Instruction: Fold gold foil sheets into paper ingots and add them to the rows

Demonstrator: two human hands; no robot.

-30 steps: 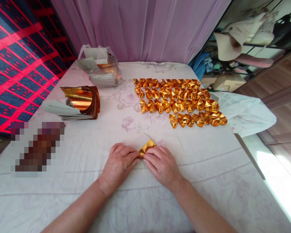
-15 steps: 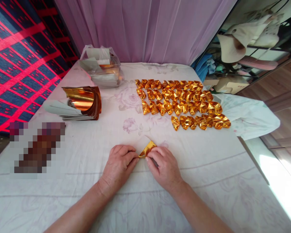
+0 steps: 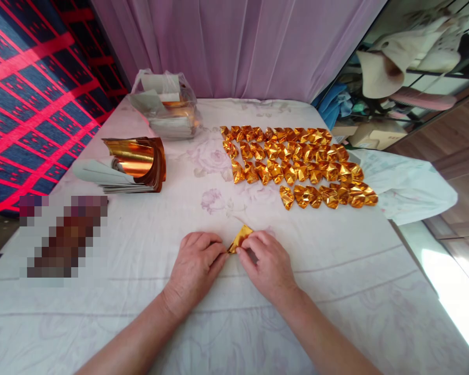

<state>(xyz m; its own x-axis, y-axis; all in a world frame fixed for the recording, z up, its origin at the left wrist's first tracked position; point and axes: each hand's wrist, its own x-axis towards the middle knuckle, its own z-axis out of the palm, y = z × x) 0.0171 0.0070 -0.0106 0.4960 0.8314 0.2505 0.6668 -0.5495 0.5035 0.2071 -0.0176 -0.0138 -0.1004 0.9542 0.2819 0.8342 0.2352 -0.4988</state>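
Observation:
A partly folded sheet of gold foil paper (image 3: 242, 236) is held low over the cloth-covered table, between both hands. My left hand (image 3: 198, 259) pinches its left corner between thumb and forefinger. On the other side, my right hand (image 3: 269, 261) grips the lower right edge, thumb and fingers pressed together. The right fingers cover part of the paper. Beyond the hands, several rows of folded gold foil pieces (image 3: 293, 169) lie on the table. At the left stands a curled stack of gold foil sheets (image 3: 138, 161) with pale backs.
Behind the stack sits a clear plastic bag (image 3: 170, 107) holding more sheets. A pixelated patch (image 3: 68, 237) hides something at the left. The floral tablecloth (image 3: 226, 333) spreads under everything. A purple curtain (image 3: 250, 47) hangs behind, and a cluttered shelf (image 3: 406, 78) stands at the right.
The pale flap seen behind the gold paper has mostly gone from sight, and the gold part looks narrower. Both hands keep their pinch. The whole view has shifted slightly.

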